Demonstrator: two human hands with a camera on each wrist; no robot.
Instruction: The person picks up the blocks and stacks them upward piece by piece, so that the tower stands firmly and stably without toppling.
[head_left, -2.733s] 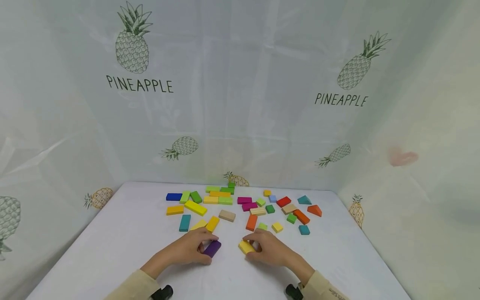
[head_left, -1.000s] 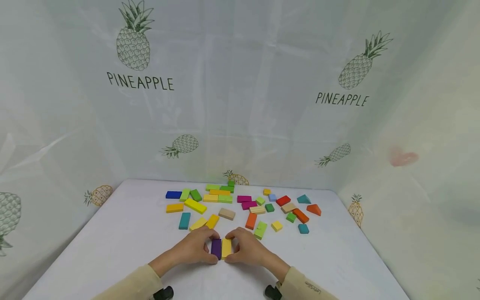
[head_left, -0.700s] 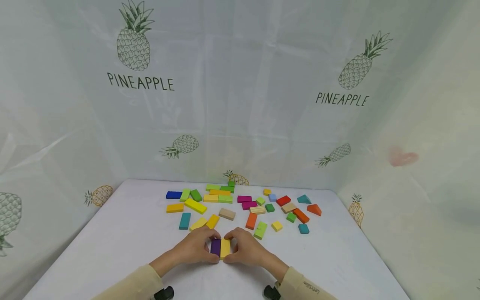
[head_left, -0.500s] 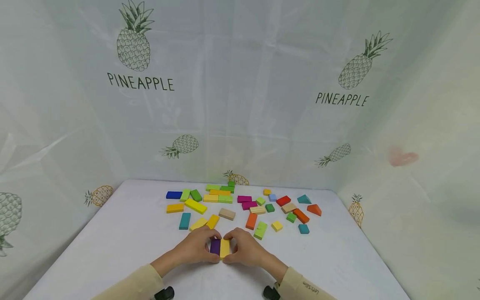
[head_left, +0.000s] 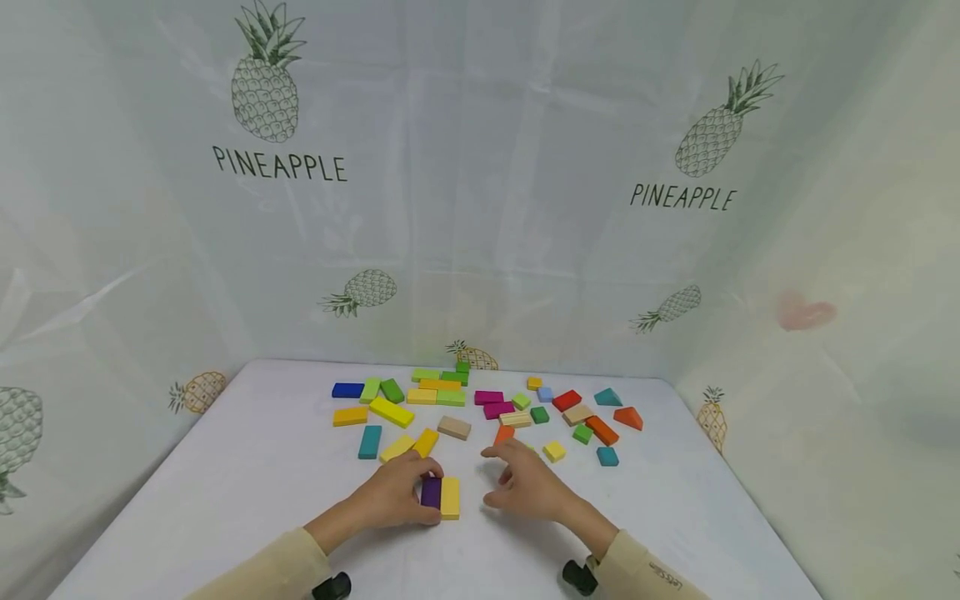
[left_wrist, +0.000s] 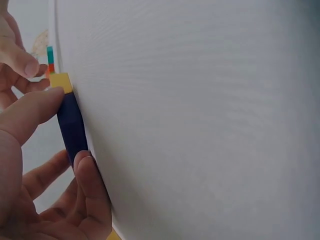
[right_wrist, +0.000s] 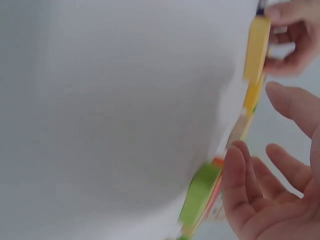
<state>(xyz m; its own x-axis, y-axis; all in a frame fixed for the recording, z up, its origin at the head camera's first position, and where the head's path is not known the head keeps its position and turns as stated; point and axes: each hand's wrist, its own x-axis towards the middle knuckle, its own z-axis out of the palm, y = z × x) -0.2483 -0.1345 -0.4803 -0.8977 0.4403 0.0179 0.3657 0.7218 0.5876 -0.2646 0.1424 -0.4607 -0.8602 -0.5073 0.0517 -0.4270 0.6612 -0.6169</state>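
Observation:
My left hand (head_left: 395, 493) pinches a purple block (head_left: 431, 492) between thumb and fingers on the white table. Flush against its right side lies a yellow block (head_left: 450, 498), both standing lengthwise away from me. In the left wrist view the thumb presses near the joint where the dark purple block (left_wrist: 72, 122) meets the yellow one (left_wrist: 61, 82). My right hand (head_left: 536, 487) hovers to the right of the pair, thumb and fingers apart, holding nothing. It partly hides an orange block (head_left: 505, 434) and covers most of a light green block, which shows in the right wrist view (right_wrist: 201, 192).
Many coloured blocks lie across the back half of the table (head_left: 247, 500). Among them are a teal block (head_left: 369, 442), a beige block (head_left: 453, 428), a small yellow block (head_left: 554, 452) and a teal triangle (head_left: 608, 397). A pineapple-print curtain (head_left: 480, 208) surrounds the table.
Both hands brought the purple and yellow blocks together and straightened them side by side. My right hand has since let go of the yellow block and moved right; the left stays on the purple one.

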